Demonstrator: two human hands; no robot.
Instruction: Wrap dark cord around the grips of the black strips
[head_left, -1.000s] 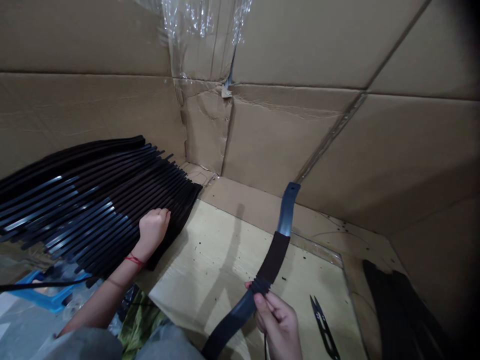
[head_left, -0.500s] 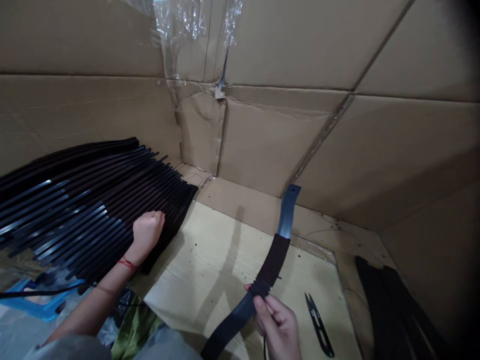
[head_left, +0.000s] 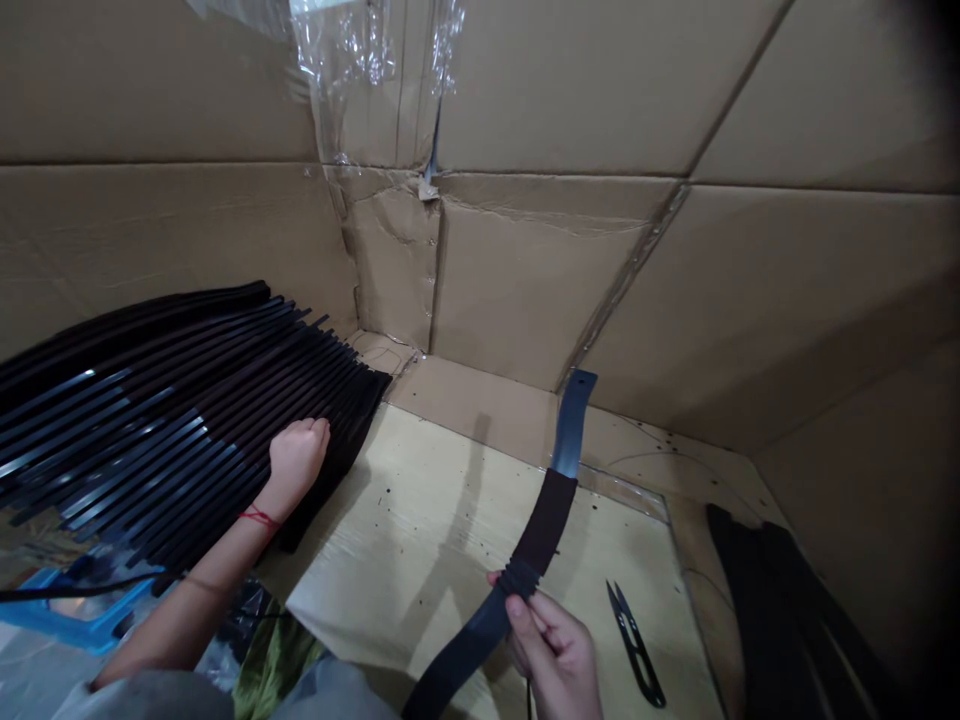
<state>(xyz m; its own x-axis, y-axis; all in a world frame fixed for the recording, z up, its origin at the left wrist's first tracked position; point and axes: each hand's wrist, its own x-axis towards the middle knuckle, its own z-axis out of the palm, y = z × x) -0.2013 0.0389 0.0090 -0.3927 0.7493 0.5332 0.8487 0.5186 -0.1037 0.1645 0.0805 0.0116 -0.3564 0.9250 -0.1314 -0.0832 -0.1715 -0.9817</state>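
My right hand (head_left: 551, 650) grips a long curved black strip (head_left: 525, 570) at the lower middle, pinching its ridged, thread-wound section. Above that winding the strip has a dark matte wrapping (head_left: 547, 525), and its upper end is bare glossy blue-black. A thin dark thread (head_left: 529, 690) hangs below my right hand. My left hand (head_left: 298, 460) rests with curled fingers on a fanned stack of similar black strips (head_left: 187, 430). Its fingertips are hidden against the stack. Small black thread snips (head_left: 634, 645) lie on the board to the right of my right hand, out of reach of its fingers.
A pale wooden board (head_left: 405, 510) lies under my hands, inside walls of brown cardboard (head_left: 555, 280). Dark strips (head_left: 772, 620) are heaped at the lower right. Blue plastic (head_left: 75, 610), green cloth (head_left: 274, 665) and a black cable lie at the lower left.
The whole scene has drifted slightly left and up in view as my head moved. Both hands keep the same hold, and the strip and snips have not visibly shifted.
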